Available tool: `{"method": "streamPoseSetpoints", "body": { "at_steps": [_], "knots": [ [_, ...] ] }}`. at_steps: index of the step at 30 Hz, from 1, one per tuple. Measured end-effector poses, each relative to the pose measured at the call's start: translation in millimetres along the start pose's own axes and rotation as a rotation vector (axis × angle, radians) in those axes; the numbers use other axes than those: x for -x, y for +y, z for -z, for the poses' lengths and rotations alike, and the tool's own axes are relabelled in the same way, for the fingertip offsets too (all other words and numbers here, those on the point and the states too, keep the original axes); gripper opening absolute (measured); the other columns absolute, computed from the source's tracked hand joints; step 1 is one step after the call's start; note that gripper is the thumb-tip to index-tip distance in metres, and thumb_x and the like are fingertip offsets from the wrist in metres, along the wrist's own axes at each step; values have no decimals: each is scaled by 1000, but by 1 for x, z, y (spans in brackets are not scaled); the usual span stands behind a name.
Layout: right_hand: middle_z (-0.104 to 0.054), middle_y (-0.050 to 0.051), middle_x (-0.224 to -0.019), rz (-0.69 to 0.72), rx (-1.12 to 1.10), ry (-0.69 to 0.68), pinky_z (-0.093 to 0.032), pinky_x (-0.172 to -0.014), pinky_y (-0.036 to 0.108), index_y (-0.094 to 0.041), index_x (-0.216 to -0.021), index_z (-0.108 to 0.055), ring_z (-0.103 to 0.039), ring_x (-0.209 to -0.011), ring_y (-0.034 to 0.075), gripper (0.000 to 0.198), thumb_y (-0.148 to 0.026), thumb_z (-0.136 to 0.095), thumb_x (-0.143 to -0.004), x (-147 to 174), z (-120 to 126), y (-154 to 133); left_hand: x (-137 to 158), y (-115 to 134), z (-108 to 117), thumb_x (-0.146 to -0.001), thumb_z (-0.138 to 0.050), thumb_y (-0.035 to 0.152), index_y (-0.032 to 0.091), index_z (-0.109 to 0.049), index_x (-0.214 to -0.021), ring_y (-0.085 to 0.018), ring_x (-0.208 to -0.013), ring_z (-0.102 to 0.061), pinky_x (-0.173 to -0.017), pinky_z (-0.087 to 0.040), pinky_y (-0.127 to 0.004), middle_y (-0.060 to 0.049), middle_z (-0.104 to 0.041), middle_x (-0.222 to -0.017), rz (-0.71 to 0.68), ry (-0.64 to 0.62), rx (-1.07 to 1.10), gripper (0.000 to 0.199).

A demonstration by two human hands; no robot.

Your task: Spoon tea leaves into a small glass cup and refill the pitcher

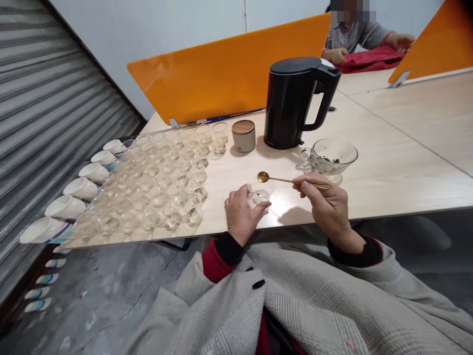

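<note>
Cups (153,183) crowd the table (402,172), many already holding leaf bits; the left hand (241,211) grips one small cup (260,195), right hand (327,201) pinching a gold spoon (281,180) near its rim; unused leaves (330,160) lie in the glass bowl (345,152).

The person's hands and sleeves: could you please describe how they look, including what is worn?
The left hand and the right hand are both ungloved. A black cuff circles each wrist. Behind it shows a red layer, broad on the left arm, only a narrow edge on the right, then a loose, pale grey coat sleeve with a faint woven check.
</note>
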State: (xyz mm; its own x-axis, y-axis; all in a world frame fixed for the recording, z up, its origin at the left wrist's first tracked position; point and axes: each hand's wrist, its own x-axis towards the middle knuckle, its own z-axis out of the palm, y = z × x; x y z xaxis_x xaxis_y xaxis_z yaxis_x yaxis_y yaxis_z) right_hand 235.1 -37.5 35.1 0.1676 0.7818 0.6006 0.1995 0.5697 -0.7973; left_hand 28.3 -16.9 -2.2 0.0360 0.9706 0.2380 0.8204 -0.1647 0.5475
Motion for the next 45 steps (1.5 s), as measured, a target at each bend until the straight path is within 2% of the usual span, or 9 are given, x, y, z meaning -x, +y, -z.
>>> {"method": "streamPoseSetpoints", "body": {
  "at_steps": [4,7,12,19,22,29,35,40,45],
  "knots": [
    [-74,2,-91,-38,-60,66,-52,-65,31,-26,-105,-84,-67,-79,17,17,-24,-68,-105,0,4,6,-3,-14,9,-72,-102,45,25,-52,-153,-36,-124,-68,-109,-52,-54,-12,-75,-132,0,23,160,98],
    [-74,3,-92,-53,-83,167,-54,-63,30,-26,-104,-84,-67,-79,17,15,-25,-69,-104,-2,9,13,-12,-21,24,-72,-100,46,27,-46,-161,-36,-131,-65,-114,-52,-55,-14,-70,-145,-24,40,256,107],
    [-74,3,-93,-95,-91,232,-54,-63,30,-25,-101,-84,-67,-78,17,14,-32,-71,-103,-1,16,27,-20,-12,34,-59,-106,45,25,-48,-162,-41,-141,-60,-122,-45,-60,-16,-67,-151,-50,-143,215,120],
    [-74,4,-91,-132,-81,243,-55,-61,30,-25,-100,-84,-67,-76,18,15,-35,-72,-102,2,21,31,-32,-5,9,-75,-97,32,27,-63,-141,-33,-130,-69,-113,-54,-54,-12,-75,-137,17,-52,393,74],
    [-74,4,-91,-133,-83,241,-55,-61,30,-25,-100,-84,-68,-76,17,14,-31,-72,-102,2,21,30,-47,-6,2,-78,-93,31,27,-63,-139,-32,-128,-71,-112,-56,-55,-12,-76,-133,56,-19,442,68],
    [-75,4,-92,-169,-67,252,-56,-63,31,-24,-99,-84,-68,-77,18,15,-33,-72,-102,3,27,35,-69,-5,-4,-75,-95,30,25,-59,-146,-31,-130,-70,-116,-53,-57,-15,-73,-138,99,-8,513,79],
    [-75,3,-91,-202,-65,267,-55,-63,29,-24,-99,-83,-68,-77,17,15,-31,-71,-102,12,39,40,-57,-10,26,-67,-101,39,30,-43,-165,-36,-146,-59,-120,-49,-55,-18,-60,-160,125,-52,512,114],
    [-74,4,-92,-233,-61,221,-57,-69,31,-24,-100,-83,-69,-78,17,17,-30,-68,-104,22,46,42,-75,0,48,-86,-85,59,31,-51,-160,-36,-146,-59,-121,-48,-53,-15,-58,-161,98,157,483,86],
    [-75,4,-95,-253,-43,211,-57,-74,33,-24,-102,-83,-69,-80,18,17,-30,-67,-105,25,48,44,-123,2,41,-97,-73,58,26,-61,-145,-31,-148,-57,-125,-44,-48,-15,-58,-161,145,288,611,58]
  ]
}}
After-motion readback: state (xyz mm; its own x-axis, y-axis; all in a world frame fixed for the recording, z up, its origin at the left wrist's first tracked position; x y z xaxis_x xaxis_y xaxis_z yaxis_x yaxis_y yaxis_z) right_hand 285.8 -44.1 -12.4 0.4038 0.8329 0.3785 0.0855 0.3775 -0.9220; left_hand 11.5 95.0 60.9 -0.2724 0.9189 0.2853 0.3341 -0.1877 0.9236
